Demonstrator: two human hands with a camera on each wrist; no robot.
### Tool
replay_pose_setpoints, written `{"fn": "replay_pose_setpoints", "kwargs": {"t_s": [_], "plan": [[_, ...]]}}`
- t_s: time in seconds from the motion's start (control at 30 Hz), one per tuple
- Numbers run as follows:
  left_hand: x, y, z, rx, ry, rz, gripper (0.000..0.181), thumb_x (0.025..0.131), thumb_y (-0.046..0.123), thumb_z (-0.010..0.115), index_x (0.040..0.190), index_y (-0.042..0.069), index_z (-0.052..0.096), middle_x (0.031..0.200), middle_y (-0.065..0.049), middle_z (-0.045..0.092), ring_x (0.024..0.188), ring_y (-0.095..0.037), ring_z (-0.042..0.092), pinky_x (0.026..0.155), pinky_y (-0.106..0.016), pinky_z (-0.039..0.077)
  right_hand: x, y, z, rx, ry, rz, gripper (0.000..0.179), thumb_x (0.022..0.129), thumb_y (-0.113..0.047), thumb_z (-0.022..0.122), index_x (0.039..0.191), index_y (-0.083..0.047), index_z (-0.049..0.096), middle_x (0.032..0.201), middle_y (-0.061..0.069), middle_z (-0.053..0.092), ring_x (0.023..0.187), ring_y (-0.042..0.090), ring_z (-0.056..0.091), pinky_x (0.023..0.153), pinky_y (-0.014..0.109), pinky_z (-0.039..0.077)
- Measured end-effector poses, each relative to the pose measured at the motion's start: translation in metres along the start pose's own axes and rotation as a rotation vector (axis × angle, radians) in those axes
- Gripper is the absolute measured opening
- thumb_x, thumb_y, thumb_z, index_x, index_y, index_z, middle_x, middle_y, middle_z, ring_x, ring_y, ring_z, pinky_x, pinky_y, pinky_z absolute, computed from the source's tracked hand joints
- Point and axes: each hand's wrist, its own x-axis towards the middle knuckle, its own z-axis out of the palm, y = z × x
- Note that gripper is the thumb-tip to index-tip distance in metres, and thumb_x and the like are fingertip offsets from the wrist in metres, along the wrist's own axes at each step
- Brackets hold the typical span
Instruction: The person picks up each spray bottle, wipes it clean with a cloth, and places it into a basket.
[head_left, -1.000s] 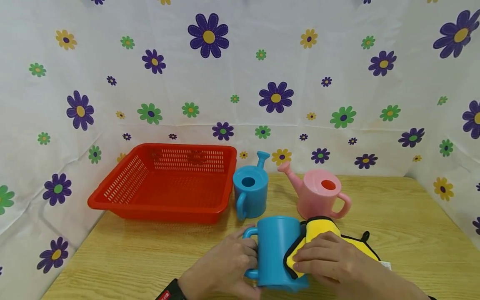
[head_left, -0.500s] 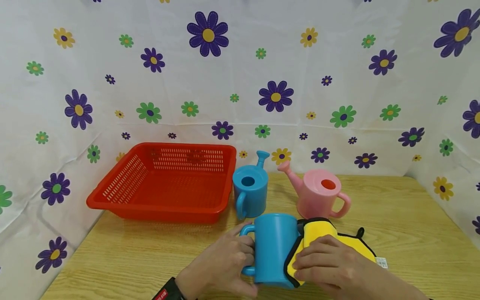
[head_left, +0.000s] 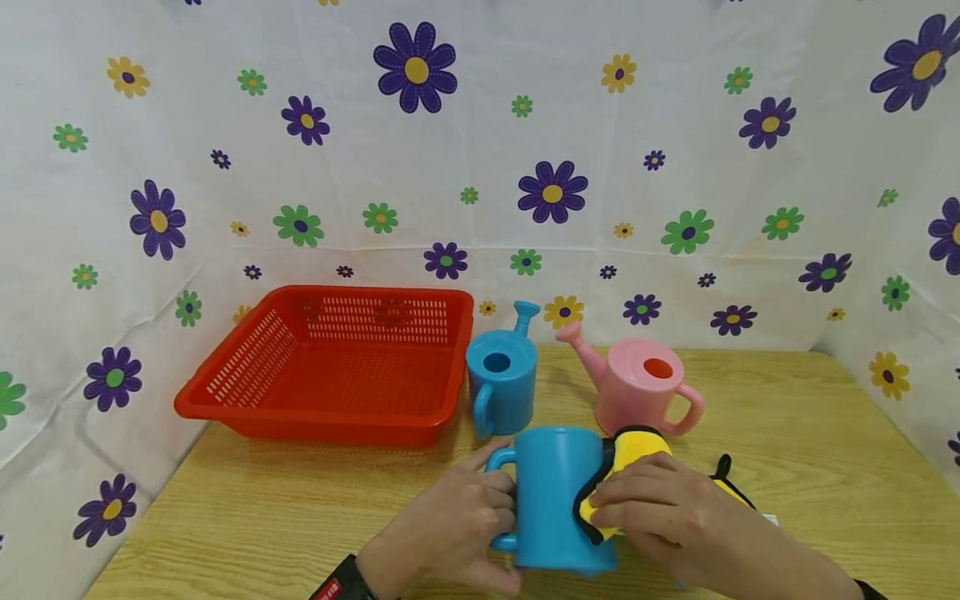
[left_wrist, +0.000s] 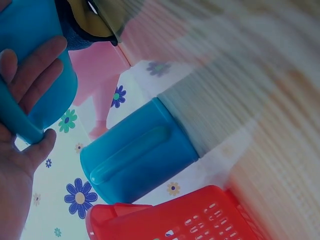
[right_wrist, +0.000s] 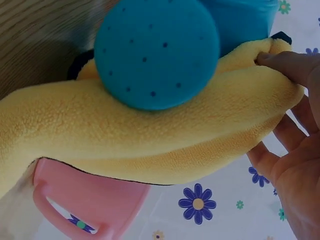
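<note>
My left hand (head_left: pixel 461 527) grips the handle of a blue watering can (head_left: pixel 555 500), its fingers curled through the handle loop. The can is held above the wooden table near the front. In my right hand (head_left: pixel 678 521) is a yellow cloth with black edging (head_left: pixel 636 450), pinched between thumb and fingers and pressed to the can's right side. The can's round, holed sprinkler head (right_wrist: pixel 157 55) shows in the right wrist view, in front of the cloth (right_wrist: pixel 175 125). Part of the cloth drapes behind the right hand, toward the table.
Behind the hands stand a second blue watering can (head_left: pixel 504 396) and a pink watering can (head_left: pixel 633 404). A red slotted basket (head_left: pixel 322 429) sits at the left, close to the standing blue can. A flowered sheet (head_left: pixel 480 142) hangs behind the wooden table (head_left: pixel 300 517).
The right hand has moved the cloth slightly upward along the can's side, and less of its loose end shows. The can has shifted a little left and back, still in the left hand.
</note>
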Motion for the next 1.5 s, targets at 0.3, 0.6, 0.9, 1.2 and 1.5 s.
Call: {"fn": "replay_pose_setpoints", "kwargs": {"t_s": [0.3, 0.6, 0.9, 1.2, 1.5], "plan": [[0.003, 0.005, 0.001, -0.007, -0.062, 0.014, 0.040, 0.089, 0.061, 0.062, 0.078, 0.024, 0.072, 0.070, 0.016, 0.058, 0.083, -0.003, 0.052, 0.117, -0.058, 0.027, -0.008, 0.017, 0.001, 0.002, 0.123, 0.112, 0.035, 0.100, -0.036, 0.052, 0.120, -0.013, 0.069, 0.115, 0.003, 0.071, 0.106, 0.017, 0.067, 0.098, 0.010, 0.043], [0.004, 0.008, 0.000, 0.027, -0.083, 0.031, 0.043, 0.090, 0.064, 0.059, 0.082, 0.024, 0.074, 0.073, 0.015, 0.063, 0.085, -0.003, 0.054, 0.117, -0.057, 0.027, -0.009, 0.023, 0.000, 0.021, 0.161, 0.239, 0.037, 0.095, -0.036, 0.056, 0.119, -0.012, 0.070, 0.114, 0.002, 0.072, 0.105, 0.015, 0.069, 0.093, 0.009, 0.045], [0.006, 0.009, -0.001, 0.024, -0.100, 0.036, 0.044, 0.090, 0.064, 0.058, 0.086, 0.024, 0.076, 0.075, 0.015, 0.065, 0.086, -0.004, 0.054, 0.116, -0.057, 0.030, -0.011, 0.025, 0.001, 0.024, 0.172, 0.263, 0.035, 0.095, -0.035, 0.056, 0.119, -0.013, 0.069, 0.112, 0.001, 0.071, 0.102, 0.015, 0.068, 0.092, 0.008, 0.045], [0.004, 0.009, 0.000, 0.029, -0.095, 0.033, 0.043, 0.090, 0.063, 0.059, 0.085, 0.024, 0.075, 0.075, 0.014, 0.065, 0.086, -0.004, 0.055, 0.116, -0.057, 0.029, -0.011, 0.024, -0.001, 0.031, 0.121, 0.306, 0.059, 0.068, 0.005, 0.086, 0.121, -0.015, 0.068, 0.114, -0.004, 0.073, 0.102, 0.012, 0.070, 0.092, 0.010, 0.047], [0.000, 0.007, 0.000, -0.003, -0.089, 0.009, 0.039, 0.091, 0.060, 0.060, 0.081, 0.024, 0.073, 0.074, 0.015, 0.063, 0.086, -0.003, 0.055, 0.118, -0.058, 0.025, -0.013, 0.021, 0.000, 0.055, 0.109, 0.267, 0.063, 0.070, 0.001, 0.086, 0.127, -0.015, 0.065, 0.116, -0.001, 0.071, 0.101, 0.013, 0.068, 0.096, 0.007, 0.042]]}}
